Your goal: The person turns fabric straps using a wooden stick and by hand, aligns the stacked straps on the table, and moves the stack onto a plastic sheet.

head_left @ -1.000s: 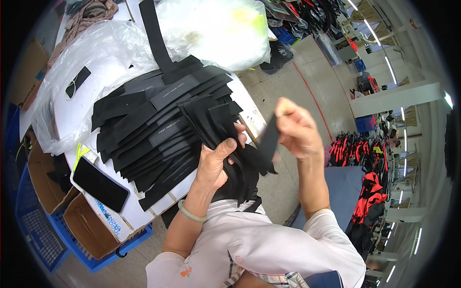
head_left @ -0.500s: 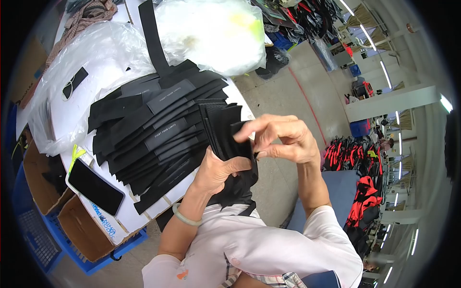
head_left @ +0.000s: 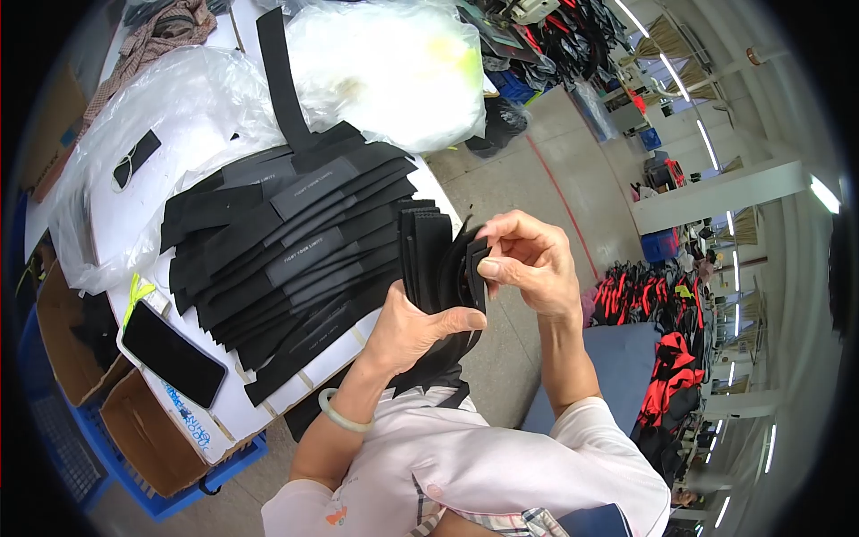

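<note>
My left hand (head_left: 412,329) is closed around a folded bundle of black fabric strips (head_left: 427,255), its thumb lying across the near side. At the right edge of that bundle, my right hand (head_left: 535,268) pinches the end of a black strip (head_left: 476,264) between thumb and fingers. The layers there stand slightly apart. Beside the left hand, a fanned pile of black strips (head_left: 295,201) lies on the white table, several with a grey printed label (head_left: 313,252). More black fabric hangs below the left hand, partly hidden by it.
A phone (head_left: 174,353) lies near the table's edge (head_left: 215,421). Clear plastic bags (head_left: 385,76) cover the back. Below the edge are a cardboard box (head_left: 152,430) and a blue crate (head_left: 192,497). To the right are a blue-grey surface (head_left: 595,376) and red-and-black garments (head_left: 671,376).
My right fingers have shifted from a blurred reach over the bundle to a pinch on the strip's end. The bundle's layers now show more clearly apart. The whole view has shifted slightly.
</note>
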Motion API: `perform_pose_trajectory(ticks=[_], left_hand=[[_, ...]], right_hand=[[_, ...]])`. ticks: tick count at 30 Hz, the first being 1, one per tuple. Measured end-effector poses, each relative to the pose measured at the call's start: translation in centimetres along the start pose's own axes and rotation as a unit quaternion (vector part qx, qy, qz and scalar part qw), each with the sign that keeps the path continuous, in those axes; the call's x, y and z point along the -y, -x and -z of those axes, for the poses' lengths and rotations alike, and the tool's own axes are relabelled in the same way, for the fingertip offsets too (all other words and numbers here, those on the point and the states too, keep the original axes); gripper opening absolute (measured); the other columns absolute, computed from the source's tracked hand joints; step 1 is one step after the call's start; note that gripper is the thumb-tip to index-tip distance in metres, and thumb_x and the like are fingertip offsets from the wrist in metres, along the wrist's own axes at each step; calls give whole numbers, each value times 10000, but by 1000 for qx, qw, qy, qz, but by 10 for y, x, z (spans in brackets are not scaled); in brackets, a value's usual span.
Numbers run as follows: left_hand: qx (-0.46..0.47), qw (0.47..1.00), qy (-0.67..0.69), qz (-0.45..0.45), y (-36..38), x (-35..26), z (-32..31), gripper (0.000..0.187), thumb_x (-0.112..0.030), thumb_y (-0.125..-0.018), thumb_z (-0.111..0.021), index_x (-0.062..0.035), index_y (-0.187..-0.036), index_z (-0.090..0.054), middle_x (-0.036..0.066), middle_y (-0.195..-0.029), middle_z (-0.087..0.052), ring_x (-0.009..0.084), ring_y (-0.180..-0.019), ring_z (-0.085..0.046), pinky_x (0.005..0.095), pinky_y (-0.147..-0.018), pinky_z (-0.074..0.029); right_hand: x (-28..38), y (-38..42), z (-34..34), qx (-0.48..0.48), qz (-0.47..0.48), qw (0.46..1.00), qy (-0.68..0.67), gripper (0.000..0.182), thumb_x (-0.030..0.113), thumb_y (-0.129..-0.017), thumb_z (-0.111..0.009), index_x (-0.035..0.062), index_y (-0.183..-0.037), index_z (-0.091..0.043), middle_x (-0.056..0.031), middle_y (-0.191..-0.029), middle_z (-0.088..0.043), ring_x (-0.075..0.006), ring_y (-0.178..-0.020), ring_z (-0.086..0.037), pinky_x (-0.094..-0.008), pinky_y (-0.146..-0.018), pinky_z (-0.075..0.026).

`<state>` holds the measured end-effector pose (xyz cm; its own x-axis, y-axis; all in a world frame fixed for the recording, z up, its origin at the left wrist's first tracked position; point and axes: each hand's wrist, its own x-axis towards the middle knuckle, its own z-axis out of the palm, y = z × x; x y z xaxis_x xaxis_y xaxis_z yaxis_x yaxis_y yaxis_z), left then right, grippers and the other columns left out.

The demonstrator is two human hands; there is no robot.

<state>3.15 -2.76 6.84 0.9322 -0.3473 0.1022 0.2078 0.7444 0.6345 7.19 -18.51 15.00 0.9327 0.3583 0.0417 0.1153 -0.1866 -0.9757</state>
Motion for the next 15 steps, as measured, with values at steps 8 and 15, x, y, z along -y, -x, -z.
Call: perform_pose_trajectory(ticks=[8,15], left_hand=[[-9,996,56,63,3,-1,-1,423,-85,-719,-812,-27,-1080,-598,30,-869,-652,53,-714,-590,163,-463,-433],[14,998,17,53,-1,8,5,463,-101,-714,-805,-27,-1115,-586,52,-941,-656,84,-777,-634,155,-465,-432]], right_hand=[[5,0,-16,-37,3,998,56,159,23,-817,-692,5,-907,-562,-88,-1040,-567,-42,-617,-504,-159,-464,-429],[2,-5,-25,-83,12,996,39,146,16,-822,-688,-15,-927,-592,-65,-907,-604,-43,-622,-563,-165,-421,-435]])
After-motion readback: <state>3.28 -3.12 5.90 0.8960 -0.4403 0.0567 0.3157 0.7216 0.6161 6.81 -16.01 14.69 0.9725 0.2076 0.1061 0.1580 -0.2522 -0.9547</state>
